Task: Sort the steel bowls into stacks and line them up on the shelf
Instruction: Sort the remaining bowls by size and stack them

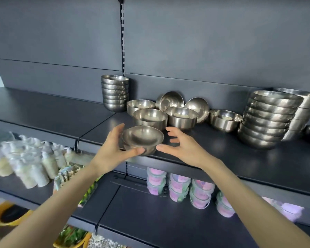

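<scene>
A small steel bowl (142,139) is held at the front edge of the dark shelf (213,154), a little left of the middle of the frame. It is gripped by the left hand (113,151): the thumb is curled along its near side and the fingers are wrapped round its left side. The right hand (179,149) is seen just beside the bowl on the right, with fingers spread and loose, holding nothing. The bowl is round, shiny and grey, with its open side up and a rim that flares out.

Open shelf top is seen to the right of the hands, along the front edge. Just behind the bowl, 6 loose bowls (150,117) are crowded together; 4 stand upright and 2 are leaned on their sides near the back wall. A tall stack of small bowls (115,93) is set at the back, to their upper left. A stack of bigger bowls (267,119) is tilted at the right of the frame. On the lower shelf, pink tubs (177,187) and white bottles (30,165) are stacked.
</scene>
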Motion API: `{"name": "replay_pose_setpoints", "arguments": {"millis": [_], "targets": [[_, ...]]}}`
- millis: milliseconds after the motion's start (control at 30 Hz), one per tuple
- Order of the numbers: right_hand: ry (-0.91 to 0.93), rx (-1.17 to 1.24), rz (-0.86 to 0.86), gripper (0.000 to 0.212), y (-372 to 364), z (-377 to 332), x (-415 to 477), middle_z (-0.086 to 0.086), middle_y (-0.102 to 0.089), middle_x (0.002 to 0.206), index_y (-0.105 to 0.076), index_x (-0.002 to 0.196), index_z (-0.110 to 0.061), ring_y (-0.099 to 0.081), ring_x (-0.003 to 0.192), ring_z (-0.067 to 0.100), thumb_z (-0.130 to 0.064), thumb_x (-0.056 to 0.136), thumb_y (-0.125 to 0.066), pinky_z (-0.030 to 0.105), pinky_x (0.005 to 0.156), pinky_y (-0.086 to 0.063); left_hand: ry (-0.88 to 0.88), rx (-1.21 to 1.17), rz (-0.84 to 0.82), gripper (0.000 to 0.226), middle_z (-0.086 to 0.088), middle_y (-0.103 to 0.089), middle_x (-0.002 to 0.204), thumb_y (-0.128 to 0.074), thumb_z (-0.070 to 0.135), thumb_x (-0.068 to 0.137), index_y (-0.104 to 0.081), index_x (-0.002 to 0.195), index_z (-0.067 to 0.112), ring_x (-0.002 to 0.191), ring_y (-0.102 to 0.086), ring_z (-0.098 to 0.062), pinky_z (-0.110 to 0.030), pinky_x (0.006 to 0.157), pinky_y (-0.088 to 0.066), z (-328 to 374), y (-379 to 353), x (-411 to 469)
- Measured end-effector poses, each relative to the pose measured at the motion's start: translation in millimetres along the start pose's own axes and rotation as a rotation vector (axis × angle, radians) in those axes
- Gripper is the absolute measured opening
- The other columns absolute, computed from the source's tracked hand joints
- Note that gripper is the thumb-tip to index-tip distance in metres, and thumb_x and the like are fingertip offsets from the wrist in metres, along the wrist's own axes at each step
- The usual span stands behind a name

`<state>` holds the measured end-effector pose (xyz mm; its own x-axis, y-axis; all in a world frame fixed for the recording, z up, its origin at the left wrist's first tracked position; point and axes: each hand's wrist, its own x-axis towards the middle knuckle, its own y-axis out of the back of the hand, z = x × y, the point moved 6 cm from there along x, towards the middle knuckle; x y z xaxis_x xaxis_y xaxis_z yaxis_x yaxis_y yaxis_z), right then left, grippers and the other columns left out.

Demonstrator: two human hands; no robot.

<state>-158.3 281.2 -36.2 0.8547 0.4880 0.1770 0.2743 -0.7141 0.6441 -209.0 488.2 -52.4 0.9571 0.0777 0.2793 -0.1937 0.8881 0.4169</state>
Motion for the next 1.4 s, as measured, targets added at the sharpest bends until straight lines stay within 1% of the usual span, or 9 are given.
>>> {"name": "replay_pose_setpoints", "arguments": {"millis": [133, 333, 467, 633, 767, 833, 1000, 1267, 1400], "targets": [[-0.015, 0.199, -0.070, 0.110, -16, 4, 10, -0.001, -0.036, 0.151, -0.018, 0.151, -0.025, -0.049, 0.124, 0.007, -0.065, 0.062, -0.071, 0.018, 0.097, -0.042, 0.060, -0.140, 0.017, 0.091, 0.016, -0.056, 0.115, -0.082, 0.044, 0.054, -0.034, 0.129, 0.027, 0.103, -0.060, -0.002, -0.006, 0.073, -0.047, -7, -7, -6], [0.047, 0.284, 0.009, 0.079, -15, 4, 15, -0.017, -0.056, 0.124, -0.036, 0.145, -0.015, -0.060, 0.096, -0.013, -0.039, 0.079, -0.074, 0.001, 0.074, -0.043, 0.020, -0.223, 0.089, 0.077, 0.011, -0.062, 0.111, -0.083, 0.034, 0.056, -0.046, 0.124, 0.029, 0.096, -0.065, 0.000, -0.009, 0.073, -0.049, 3, -2, -13], [0.153, 0.299, 0.027, 0.028, -7, -21, 16, -0.032, -0.069, 0.090, -0.064, 0.097, -0.054, -0.062, 0.088, -0.015, -0.031, 0.083, -0.071, -0.001, 0.070, -0.042, -0.006, -0.319, 0.150, 0.079, 0.014, -0.057, 0.118, -0.081, 0.041, 0.060, -0.041, 0.128, 0.033, 0.097, -0.066, -0.002, -0.012, 0.076, -0.051, 12, 11, -13], [0.232, 0.375, 0.090, 0.023, -1, -48, 46, -0.018, -0.072, 0.084, -0.060, 0.095, -0.040, -0.066, 0.082, -0.007, -0.026, 0.081, -0.073, 0.004, 0.069, -0.045, -0.039, -0.361, 0.128, 0.104, 0.012, -0.055, 0.128, -0.084, 0.032, 0.061, -0.025, 0.146, 0.029, 0.105, -0.062, 0.000, -0.015, 0.082, -0.051, 20, 43, 7], [0.263, 0.404, 0.119, 0.058, -4, -68, 83, -0.002, -0.070, 0.107, -0.057, 0.123, -0.015, -0.066, 0.096, 0.003, -0.040, 0.073, -0.071, 0.015, 0.080, -0.050, -0.131, -0.386, 0.189, 0.080, 0.008, -0.061, 0.119, -0.080, 0.024, 0.059, -0.045, 0.132, 0.023, 0.101, -0.067, -0.009, -0.016, 0.078, -0.052, 20, 74, 34], [0.290, 0.371, 0.131, 0.066, -6, -81, 105, -0.006, -0.069, 0.105, -0.055, 0.122, -0.018, -0.066, 0.094, -0.001, -0.050, 0.065, -0.069, 0.013, 0.077, -0.047, -0.150, -0.404, 0.218, 0.077, 0.003, -0.060, 0.122, -0.080, 0.025, 0.057, -0.047, 0.127, 0.021, 0.100, -0.068, -0.012, -0.019, 0.077, -0.053, 13, 89, 51], [0.307, 0.314, 0.134, 0.021, -14, -102, 165, -0.031, -0.069, 0.078, -0.060, 0.088, -0.037, -0.064, 0.077, -0.013, -0.026, 0.078, -0.075, 0.002, 0.060, -0.043, -0.218, -0.417, 0.212, 0.075, -0.003, -0.060, 0.116, -0.080, 0.024, 0.057, -0.049, 0.125, 0.028, 0.097, -0.068, -0.007, -0.010, 0.070, -0.050, -2, 131, 106], [0.320, 0.290, 0.317, 0.021, -18, -125, 251, -0.031, -0.069, 0.080, -0.062, 0.090, -0.031, -0.064, 0.078, -0.013, -0.017, 0.081, -0.074, 0.001, 0.068, -0.043, -0.266, -0.386, 0.134, 0.062, 0.000, -0.061, 0.119, -0.079, 0.009, 0.071, -0.046, 0.122, 0.022, 0.094, -0.066, -0.001, -0.011, 0.071, -0.051, -22, 184, 211], [0.266, 0.266, 0.385, 0.021, -13, -122, 284, -0.031, -0.069, 0.080, -0.061, 0.089, -0.032, -0.063, 0.081, -0.015, -0.020, 0.079, -0.076, 0.001, 0.071, -0.043, -0.315, -0.346, 0.095, 0.055, 0.003, -0.065, 0.111, -0.077, 0.009, 0.075, -0.048, 0.120, 0.019, 0.097, -0.063, 0.003, -0.019, 0.090, -0.049, -29, 190, 253]]}}
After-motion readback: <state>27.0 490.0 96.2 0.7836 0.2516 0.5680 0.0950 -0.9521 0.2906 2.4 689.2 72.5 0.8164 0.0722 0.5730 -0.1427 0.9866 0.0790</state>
